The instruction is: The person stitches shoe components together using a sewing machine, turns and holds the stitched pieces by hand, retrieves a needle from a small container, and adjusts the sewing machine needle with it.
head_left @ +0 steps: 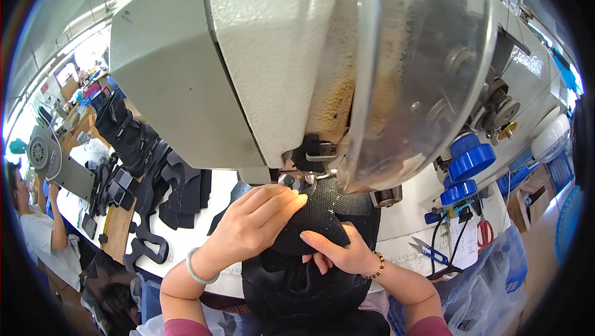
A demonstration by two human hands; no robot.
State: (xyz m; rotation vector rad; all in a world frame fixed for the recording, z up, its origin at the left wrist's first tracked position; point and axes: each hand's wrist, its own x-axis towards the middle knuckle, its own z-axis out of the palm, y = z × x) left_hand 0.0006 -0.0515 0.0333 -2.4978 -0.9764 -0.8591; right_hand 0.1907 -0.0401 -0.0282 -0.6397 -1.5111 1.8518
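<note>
Left hand (257, 215): thumb and fingertips drawn together, just beside the stitching area of the grey industrial sewing machine (170, 88); cannot tell of any thread or fabric edge pinched between. Right hand (348, 254): clamped on the near part of the black mesh piece (322, 206), thumb on top, fingers curled underneath. Mesh piece located under the machine head, over the white worktop (400, 221), with a larger black panel (304, 286) draped just below, over the near edge; cannot tell whether joined. Mesh judged light, soft and pliable, slightly springy, with low risk of slipping given the coarse weave; not fragile, but prone to pucker or snag. Best held at the free near edge, flat between thumb and fingers, well back from the stitching area. Panel judged heavier and thicker, given the moulded-looking folds; best supported from below against drag on the mesh. Containers noted: at lower right, blue lattice basket (515, 281), partly covered by clear plastic sheeting (474, 296), contents not determinable; farther right, blue crate (561, 172) and light-blue round basket (569, 224) at the rim of the view, contents likewise impossible to make out.
</note>
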